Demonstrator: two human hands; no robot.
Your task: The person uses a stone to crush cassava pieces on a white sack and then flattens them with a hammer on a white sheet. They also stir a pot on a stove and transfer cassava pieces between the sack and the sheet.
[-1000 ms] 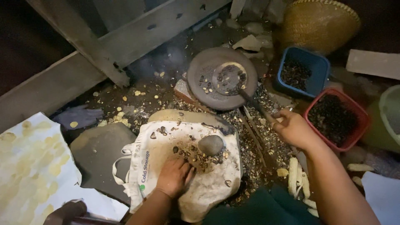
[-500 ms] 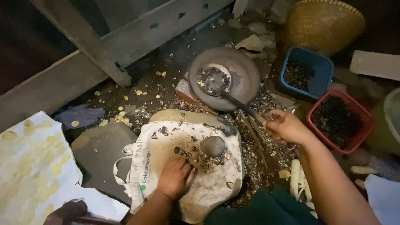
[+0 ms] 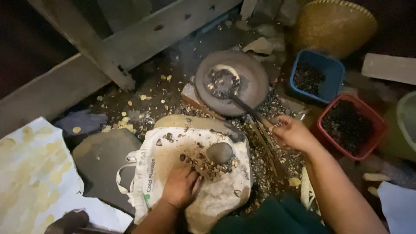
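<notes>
Step in hand: scooping, as I judge it; the right hand [image 3: 291, 133] has the ladle [image 3: 225, 85] set bowl-down in the pan [image 3: 255, 86], loaded with dark bits
Right hand: fingers clenched round the far end of the ladle handle, just right of the sticks [image 3: 265, 141]
Left hand [image 3: 180, 186]: palm down on the white bag [image 3: 216, 195], fingers loosely curled over a heap of shells [image 3: 203, 164]; I cannot tell whether it grips any
Stone [image 3: 219, 152]: lies on the bag, just right of the left hand's fingertips, apart from them
Ladle's place: bowl inside the pan, handle slanting down and right to the right hand
Next move calls for: a level lift, so the bits do not spill off the shallow bowl, and a clear path over the sticks; the left hand should keep off the stone's spot
Hands: two, both the person's own
Ladles: one
Pans: one, round and grey, resting on a brick edge
Stones: one
Bags: one, spread over a flat slab
Tubs: two with dark contents, one blue tub [image 3: 316, 78], one red tub [image 3: 349, 128], side by side right of the pan
Basket [image 3: 336, 26]: one, woven, behind the blue tub
Shells: too many to count, strewn over bag and floor
</notes>
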